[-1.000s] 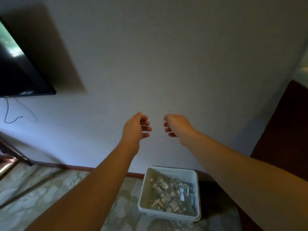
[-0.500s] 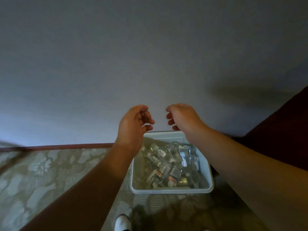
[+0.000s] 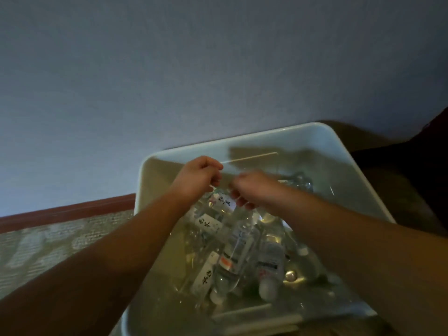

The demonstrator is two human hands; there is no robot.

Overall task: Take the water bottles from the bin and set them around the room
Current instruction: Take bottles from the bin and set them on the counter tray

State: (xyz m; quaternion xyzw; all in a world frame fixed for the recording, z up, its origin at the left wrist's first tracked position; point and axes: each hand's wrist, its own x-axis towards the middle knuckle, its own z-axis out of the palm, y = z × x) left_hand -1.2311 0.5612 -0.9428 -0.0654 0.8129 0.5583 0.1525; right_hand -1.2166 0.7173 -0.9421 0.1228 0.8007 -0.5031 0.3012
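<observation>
Water bottles (image 3: 236, 248) lie heaped in a pale plastic bin (image 3: 346, 163) on the patterned carpet (image 3: 48, 241), hard against a reddish baseboard (image 3: 68, 210) and a plain grey-blue wall (image 3: 169, 69). Left hand (image 3: 197, 177) and right hand (image 3: 253, 187) hover over the heap, fingers curled; blur hides whether either grips a bottle. Dark furniture (image 3: 412, 170) stands just right of the bin.

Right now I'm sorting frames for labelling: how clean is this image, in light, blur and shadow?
Head view: dim, bluish room light; motion blur smears the bin rim and the water bottles; both hands, left hand and right hand, look soft-edged; a dark shadow crosses the bin's far wall; small glints on the bottles.
</observation>
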